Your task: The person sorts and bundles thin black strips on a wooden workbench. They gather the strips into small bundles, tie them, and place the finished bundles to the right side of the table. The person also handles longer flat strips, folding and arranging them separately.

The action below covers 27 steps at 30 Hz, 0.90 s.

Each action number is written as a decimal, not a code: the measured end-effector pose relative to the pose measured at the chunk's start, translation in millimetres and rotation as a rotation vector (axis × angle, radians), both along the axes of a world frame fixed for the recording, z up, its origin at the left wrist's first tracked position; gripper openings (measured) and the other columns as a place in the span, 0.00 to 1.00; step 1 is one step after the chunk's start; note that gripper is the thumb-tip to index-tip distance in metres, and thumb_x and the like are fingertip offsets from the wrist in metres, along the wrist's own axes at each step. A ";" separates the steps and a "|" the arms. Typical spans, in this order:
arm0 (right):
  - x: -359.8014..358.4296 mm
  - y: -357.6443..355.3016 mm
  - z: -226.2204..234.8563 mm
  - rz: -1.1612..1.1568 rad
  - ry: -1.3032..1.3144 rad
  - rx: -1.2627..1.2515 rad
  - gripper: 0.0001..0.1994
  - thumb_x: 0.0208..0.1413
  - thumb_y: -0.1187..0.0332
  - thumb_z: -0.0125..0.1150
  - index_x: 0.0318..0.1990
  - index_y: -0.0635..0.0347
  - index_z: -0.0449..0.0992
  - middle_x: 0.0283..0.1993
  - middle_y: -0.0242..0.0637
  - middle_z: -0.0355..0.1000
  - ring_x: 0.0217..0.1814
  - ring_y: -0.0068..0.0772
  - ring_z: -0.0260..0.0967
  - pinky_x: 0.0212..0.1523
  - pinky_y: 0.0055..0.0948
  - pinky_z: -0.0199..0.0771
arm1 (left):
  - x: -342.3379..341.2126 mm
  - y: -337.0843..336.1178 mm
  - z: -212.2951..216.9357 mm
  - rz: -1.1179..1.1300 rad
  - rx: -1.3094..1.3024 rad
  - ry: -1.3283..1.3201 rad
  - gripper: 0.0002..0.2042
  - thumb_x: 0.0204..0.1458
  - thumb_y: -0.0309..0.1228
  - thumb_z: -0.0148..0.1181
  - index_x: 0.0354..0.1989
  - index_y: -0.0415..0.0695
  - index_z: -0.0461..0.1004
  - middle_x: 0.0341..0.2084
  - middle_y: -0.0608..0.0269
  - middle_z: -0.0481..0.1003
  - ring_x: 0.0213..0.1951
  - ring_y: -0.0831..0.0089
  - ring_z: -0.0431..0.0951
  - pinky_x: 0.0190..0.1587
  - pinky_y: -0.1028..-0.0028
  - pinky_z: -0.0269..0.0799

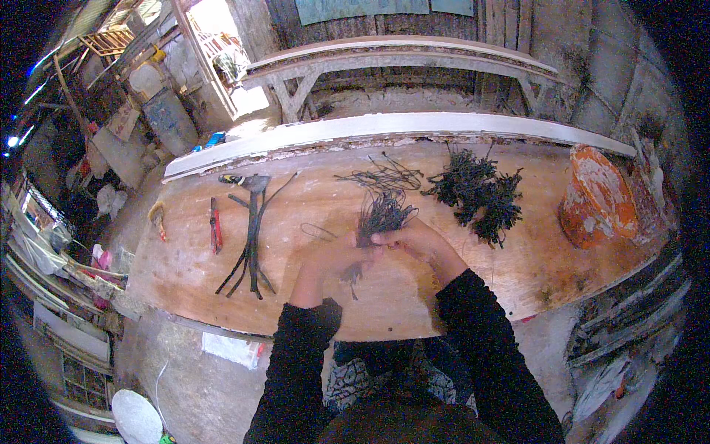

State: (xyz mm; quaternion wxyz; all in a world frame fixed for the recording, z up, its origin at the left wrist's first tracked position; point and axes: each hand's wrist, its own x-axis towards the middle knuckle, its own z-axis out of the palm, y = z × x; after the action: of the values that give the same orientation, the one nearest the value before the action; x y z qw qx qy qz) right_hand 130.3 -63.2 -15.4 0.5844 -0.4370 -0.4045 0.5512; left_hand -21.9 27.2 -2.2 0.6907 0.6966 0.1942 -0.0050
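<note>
My left hand (330, 260) and my right hand (414, 240) meet over the middle of a wooden table (185, 259). Both are closed around a bundle of thin dark strands (383, 214) that fans upward from my fingers; a short tail (351, 275) hangs below my left hand. Just beyond the bundle lie loose dark strands (381, 177) on the table. A heap of tied dark bunches (481, 196) sits to the right of my hands.
Long dark straps (251, 237) lie to the left, with a red-handled tool (215, 226) and a small knife (157, 220) beside them. An orange lump (597, 200) stands at the right end. A white plank (399, 126) edges the far side; a bench (399, 59) behind.
</note>
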 end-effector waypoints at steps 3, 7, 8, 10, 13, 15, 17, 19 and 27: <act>-1.7 1.7 6.9 -0.046 0.003 0.052 0.19 0.37 0.77 0.61 0.42 0.65 0.68 0.39 0.38 0.69 0.40 0.30 0.67 0.43 0.28 0.65 | -0.6 3.8 -8.4 0.080 0.031 0.020 0.07 0.44 0.31 0.55 0.27 0.44 0.64 0.18 0.71 0.65 0.20 0.80 0.65 0.21 0.80 0.62; -5.1 2.3 12.1 -0.039 -0.004 0.126 0.17 0.39 0.76 0.60 0.40 0.64 0.69 0.39 0.37 0.69 0.41 0.29 0.66 0.42 0.28 0.65 | 0.0 5.5 -10.1 0.111 0.105 0.026 0.06 0.46 0.32 0.54 0.26 0.44 0.65 0.17 0.71 0.65 0.20 0.81 0.65 0.22 0.81 0.62; -5.4 2.0 10.7 -0.044 -0.020 0.115 0.15 0.40 0.75 0.59 0.40 0.64 0.69 0.39 0.37 0.69 0.41 0.28 0.66 0.42 0.28 0.65 | 0.5 5.9 -9.0 0.117 0.155 0.055 0.07 0.46 0.32 0.54 0.25 0.44 0.65 0.16 0.70 0.65 0.20 0.81 0.65 0.22 0.81 0.62; -8.6 -5.1 14.8 -0.136 0.267 0.153 0.14 0.42 0.72 0.59 0.39 0.62 0.68 0.39 0.36 0.68 0.41 0.26 0.66 0.39 0.24 0.66 | 0.8 -3.4 21.8 0.300 0.180 0.059 0.06 0.47 0.32 0.53 0.25 0.44 0.66 0.15 0.71 0.64 0.19 0.81 0.64 0.22 0.81 0.62; -25.3 -0.6 22.4 -0.261 0.288 0.168 0.16 0.46 0.68 0.55 0.44 0.58 0.65 0.41 0.36 0.67 0.40 0.28 0.66 0.39 0.23 0.65 | -8.8 21.2 9.3 0.534 -0.124 -0.325 0.10 0.47 0.38 0.52 0.29 0.44 0.66 0.16 0.73 0.63 0.19 0.82 0.63 0.20 0.81 0.60; -28.1 5.0 5.4 -0.274 -0.179 0.249 0.18 0.47 0.68 0.53 0.48 0.56 0.63 0.44 0.35 0.66 0.41 0.30 0.66 0.41 0.27 0.64 | -15.4 35.5 3.2 0.613 -0.413 -0.722 0.10 0.48 0.39 0.51 0.32 0.46 0.65 0.15 0.74 0.61 0.18 0.82 0.62 0.21 0.81 0.60; -28.5 15.6 -32.3 -0.231 -0.893 0.370 0.18 0.47 0.68 0.51 0.48 0.53 0.64 0.45 0.34 0.65 0.43 0.32 0.65 0.44 0.32 0.61 | -16.5 39.6 5.9 0.726 -0.483 -0.865 0.09 0.49 0.38 0.51 0.33 0.46 0.65 0.15 0.74 0.60 0.18 0.82 0.62 0.22 0.82 0.60; -54.8 14.1 -22.7 -0.321 -1.398 0.471 0.16 0.45 0.68 0.51 0.45 0.51 0.67 0.45 0.34 0.66 0.44 0.33 0.65 0.45 0.38 0.58 | -25.7 49.6 3.5 0.859 -0.516 -0.956 0.08 0.49 0.35 0.50 0.35 0.47 0.64 0.15 0.73 0.60 0.18 0.81 0.62 0.21 0.81 0.61; -53.1 15.1 -5.8 -0.100 -1.475 0.062 0.07 0.41 0.70 0.52 0.31 0.56 0.72 0.35 0.39 0.69 0.39 0.36 0.65 0.44 0.39 0.58 | -14.5 44.2 3.3 0.829 -0.586 -0.949 0.09 0.48 0.34 0.52 0.35 0.47 0.64 0.16 0.72 0.61 0.19 0.80 0.62 0.21 0.80 0.61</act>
State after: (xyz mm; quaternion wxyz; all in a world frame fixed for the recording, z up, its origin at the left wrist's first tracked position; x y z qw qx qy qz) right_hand 77.2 -48.1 -21.2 0.1972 -0.6951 -0.6872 0.0753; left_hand -36.4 71.4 1.0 0.8053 0.2766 0.1119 0.5122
